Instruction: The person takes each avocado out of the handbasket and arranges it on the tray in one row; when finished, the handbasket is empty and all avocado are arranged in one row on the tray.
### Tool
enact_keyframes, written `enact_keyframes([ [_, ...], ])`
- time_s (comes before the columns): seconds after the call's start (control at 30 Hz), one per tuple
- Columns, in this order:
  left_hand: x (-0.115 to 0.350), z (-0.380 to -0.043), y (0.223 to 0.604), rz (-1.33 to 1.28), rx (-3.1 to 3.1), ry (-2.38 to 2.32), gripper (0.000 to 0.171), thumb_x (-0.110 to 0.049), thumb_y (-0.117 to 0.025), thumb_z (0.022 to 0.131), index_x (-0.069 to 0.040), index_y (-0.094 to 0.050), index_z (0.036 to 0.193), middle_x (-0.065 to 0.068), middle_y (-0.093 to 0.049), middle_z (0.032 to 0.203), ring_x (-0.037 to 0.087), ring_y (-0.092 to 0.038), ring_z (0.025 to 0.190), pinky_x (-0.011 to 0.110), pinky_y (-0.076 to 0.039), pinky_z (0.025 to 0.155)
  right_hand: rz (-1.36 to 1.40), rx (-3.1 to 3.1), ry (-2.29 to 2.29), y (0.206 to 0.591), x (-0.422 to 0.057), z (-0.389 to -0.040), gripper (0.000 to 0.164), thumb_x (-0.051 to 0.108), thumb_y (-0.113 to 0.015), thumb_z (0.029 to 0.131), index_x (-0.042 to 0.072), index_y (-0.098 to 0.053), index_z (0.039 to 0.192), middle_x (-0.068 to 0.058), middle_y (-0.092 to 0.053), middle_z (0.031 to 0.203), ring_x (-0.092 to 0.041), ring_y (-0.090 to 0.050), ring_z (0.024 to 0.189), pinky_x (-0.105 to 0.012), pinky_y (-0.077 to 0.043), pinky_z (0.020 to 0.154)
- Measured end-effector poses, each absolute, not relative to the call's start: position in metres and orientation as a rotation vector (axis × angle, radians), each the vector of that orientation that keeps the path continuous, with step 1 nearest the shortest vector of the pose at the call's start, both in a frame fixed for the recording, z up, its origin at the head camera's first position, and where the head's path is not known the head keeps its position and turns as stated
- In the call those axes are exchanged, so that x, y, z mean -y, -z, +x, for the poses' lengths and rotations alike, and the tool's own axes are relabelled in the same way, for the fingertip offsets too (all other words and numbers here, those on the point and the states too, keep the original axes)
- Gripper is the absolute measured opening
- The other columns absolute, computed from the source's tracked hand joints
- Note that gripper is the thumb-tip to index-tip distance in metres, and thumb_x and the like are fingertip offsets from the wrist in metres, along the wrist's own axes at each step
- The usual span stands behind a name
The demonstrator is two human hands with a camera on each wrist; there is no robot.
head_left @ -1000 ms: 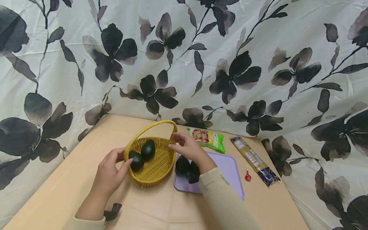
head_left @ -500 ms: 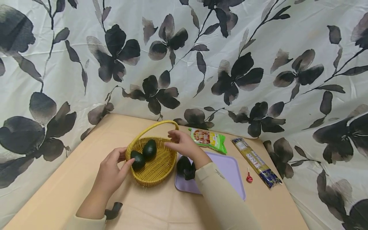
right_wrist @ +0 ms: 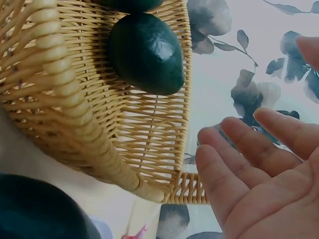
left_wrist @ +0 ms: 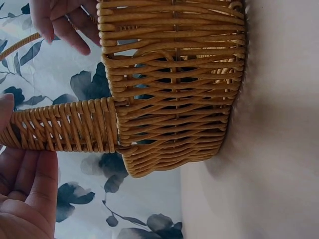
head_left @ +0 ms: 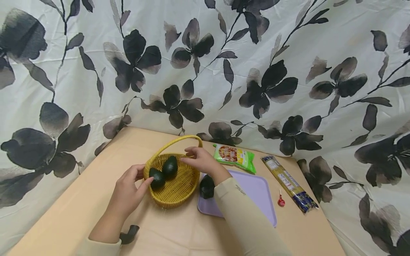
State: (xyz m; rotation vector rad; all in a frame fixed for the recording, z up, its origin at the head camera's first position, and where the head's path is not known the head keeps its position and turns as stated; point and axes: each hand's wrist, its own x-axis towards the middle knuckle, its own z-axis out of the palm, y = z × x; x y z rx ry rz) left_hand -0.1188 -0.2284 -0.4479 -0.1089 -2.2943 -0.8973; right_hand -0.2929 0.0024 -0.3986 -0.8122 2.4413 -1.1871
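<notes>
A yellow wicker basket [head_left: 180,193] with an arched handle stands on the table, holding two dark green avocados [head_left: 157,178] in its left and back part. My left hand [head_left: 128,190] pinches the left base of the handle [left_wrist: 65,127], thumb on one side and fingers on the other. Over the basket's right rim hovers my right hand [head_left: 205,161], fingers loosely extended with nothing between them; the right wrist view shows its palm [right_wrist: 269,194] beside the basket. Another dark avocado [head_left: 206,186] lies on the purple tray [head_left: 256,188], partly hidden by my right sleeve.
Behind the tray lies a green snack packet [head_left: 234,157]. A red lollipop [head_left: 281,201] and a long blue and gold noodle pack [head_left: 289,183] are on the right. Floral cloth [head_left: 224,89] hangs behind the table.
My right hand has come off the handle's right side and shifted slightly left over the basket. The left hand keeps its hold; the head view has turned slightly.
</notes>
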Motion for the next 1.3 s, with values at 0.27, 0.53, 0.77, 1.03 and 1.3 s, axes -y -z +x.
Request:
enact_keyframes([
  [0.27,0.227,-0.117,0.451,-0.107,2.301,0.91,0.048,-0.008,-0.084,0.085,-0.005,-0.058,0.125,0.008,-0.068,0.116,0.025,-0.071,0.103,0.044,-0.06,0.09,-0.768,-2.456,1.135,0.405,0.007,-0.296,0.061,0.046,-0.07,0.094,0.016,-0.057,0.145,-0.01,-0.065,0.138,-0.028,-0.059,0.131,-0.047,-0.055,0.106],
  [0.53,0.228,-0.119,0.451,-0.112,2.3,0.92,0.049,-0.008,-0.085,0.085,-0.005,-0.058,0.125,0.007,-0.068,0.117,0.025,-0.071,0.103,0.043,-0.061,0.09,-0.734,-2.475,1.132,0.403,0.016,-0.298,0.06,0.048,-0.07,0.094,0.015,-0.059,0.143,-0.009,-0.067,0.134,-0.027,-0.061,0.127,-0.046,-0.056,0.104],
  [0.77,0.229,-0.117,0.45,-0.112,2.31,0.932,0.048,-0.009,-0.085,0.085,-0.006,-0.059,0.125,0.006,-0.068,0.118,0.024,-0.071,0.105,0.04,-0.06,0.091,-0.717,-2.421,1.208,0.409,0.023,-0.299,0.057,0.044,-0.07,0.096,0.012,-0.059,0.142,-0.01,-0.068,0.129,-0.026,-0.064,0.121,-0.046,-0.057,0.102],
  [1.03,0.23,-0.116,0.449,-0.101,2.314,0.956,0.047,-0.009,-0.085,0.085,-0.007,-0.059,0.125,0.006,-0.069,0.12,0.024,-0.071,0.106,0.039,-0.06,0.092,-0.684,-2.421,1.212,0.414,0.031,-0.301,0.058,0.047,-0.071,0.095,0.012,-0.06,0.139,-0.009,-0.067,0.133,-0.024,-0.063,0.124,-0.046,-0.052,0.11],
  [1.3,0.23,-0.115,0.45,-0.093,2.312,0.973,0.044,-0.011,-0.085,0.085,-0.008,-0.06,0.122,0.005,-0.07,0.119,0.024,-0.072,0.107,0.032,-0.059,0.093,-0.618,-2.431,1.2,0.416,0.038,-0.299,0.057,0.045,-0.071,0.096,0.011,-0.06,0.14,-0.009,-0.065,0.134,-0.026,-0.062,0.125,-0.047,-0.051,0.111],
])
